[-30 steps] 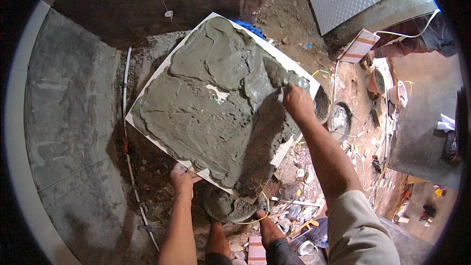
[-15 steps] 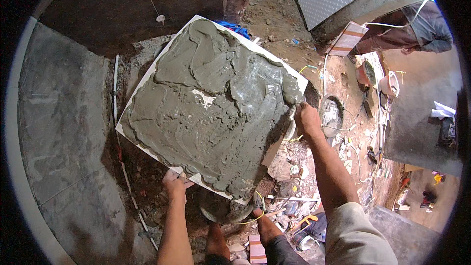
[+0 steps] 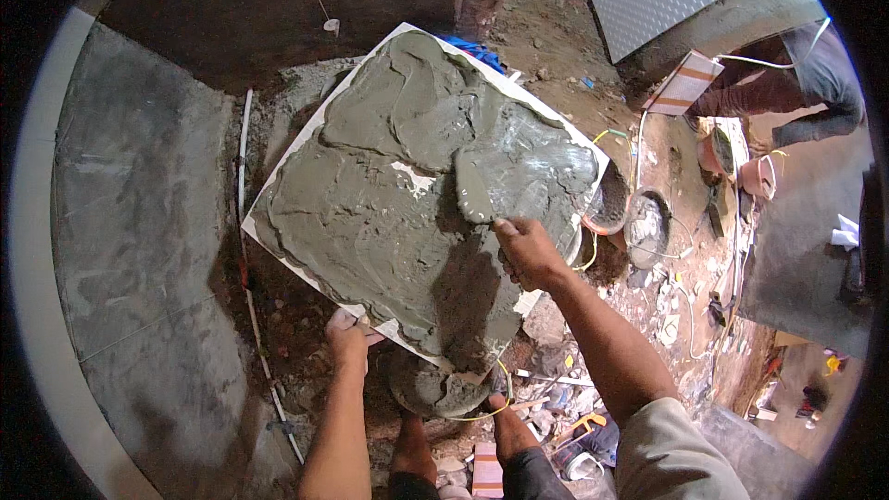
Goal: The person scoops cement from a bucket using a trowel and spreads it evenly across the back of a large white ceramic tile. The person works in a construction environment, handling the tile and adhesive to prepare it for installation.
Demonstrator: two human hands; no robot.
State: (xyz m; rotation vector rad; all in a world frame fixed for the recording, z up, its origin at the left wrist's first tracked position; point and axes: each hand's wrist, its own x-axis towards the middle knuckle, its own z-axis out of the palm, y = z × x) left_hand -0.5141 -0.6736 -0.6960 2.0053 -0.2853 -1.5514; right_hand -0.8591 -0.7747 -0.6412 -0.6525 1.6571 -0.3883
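A large square tile [image 3: 307, 283] with a white edge is tilted before me, its upper face coated in wet grey mortar [image 3: 370, 231]. My left hand [image 3: 350, 335] grips the tile's near-left edge, fingers wrapped round it. In my closed right hand [image 3: 528, 255] is the handle of a trowel, mostly hidden by the fingers. The mortar-smeared trowel blade [image 3: 474, 187] lies over the coating right of the middle. A small pale bare patch [image 3: 413, 177] shows through the mortar. Below the tile's near corner stands a bucket [image 3: 431, 398], partly covered by it.
To the right are a bucket [image 3: 611, 199], a round tub [image 3: 648, 233] and two small buckets, one pink [image 3: 757, 176]. Rubble and a yellow-handled saw [image 3: 583, 424] litter the ground. Another person [image 3: 815, 83] crouches at the far right. A white pipe [image 3: 252, 315] runs along the left.
My right hand and the trowel have moved left from the tile's right corner to over the mortar near the middle. My left hand still grips the edge. The whole view has shifted slightly.
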